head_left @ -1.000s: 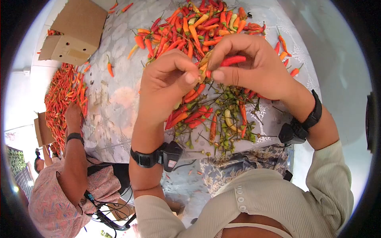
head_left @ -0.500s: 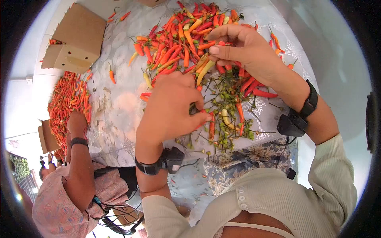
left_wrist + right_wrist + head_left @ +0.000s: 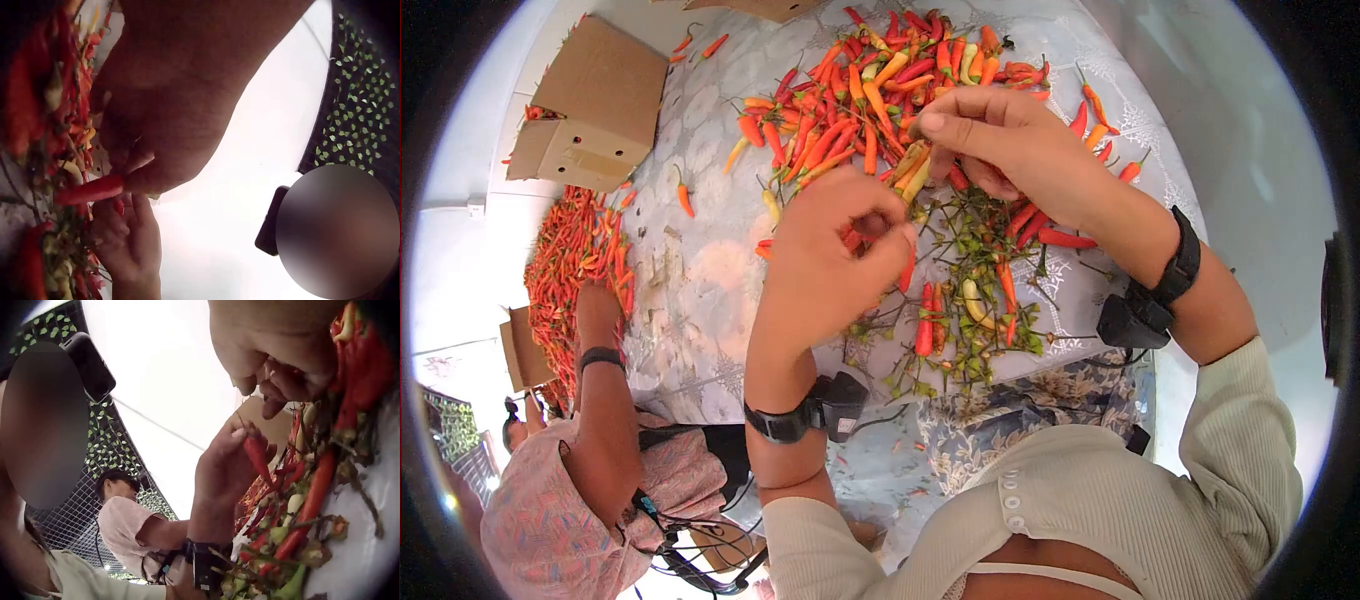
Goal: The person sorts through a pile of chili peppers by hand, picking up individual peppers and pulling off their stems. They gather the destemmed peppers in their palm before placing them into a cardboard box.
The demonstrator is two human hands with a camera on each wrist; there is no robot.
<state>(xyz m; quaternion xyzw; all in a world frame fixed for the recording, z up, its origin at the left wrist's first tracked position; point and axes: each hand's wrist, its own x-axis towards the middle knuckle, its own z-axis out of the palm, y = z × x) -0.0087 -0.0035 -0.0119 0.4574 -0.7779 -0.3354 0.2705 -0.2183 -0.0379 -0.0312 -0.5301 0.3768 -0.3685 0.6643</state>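
Note:
My left hand (image 3: 830,265) pinches a red chili (image 3: 907,270) between thumb and fingers, over the near left side of the pile. In the right wrist view that chili (image 3: 256,455) points downward, a thin stem at its upper end. My right hand (image 3: 1025,150) is bent above the chili heap (image 3: 830,110), its thumb and forefinger together at a small greenish stem bit (image 3: 152,196), seen in the left wrist view. The hands are apart. Green stems and caps (image 3: 975,260) lie below them, with several chilies among them.
A cardboard box (image 3: 605,95) stands at the far left, beside a large chili pile (image 3: 565,270). Another person's hand (image 3: 598,315) reaches into that pile. Loose chilies lie near the right edge of the patterned tablecloth (image 3: 700,250).
The hands were together at a chili, then separated. My left hand went down to the near chilies and has risen slightly with a red one. A red chili shows on the cloth beneath it.

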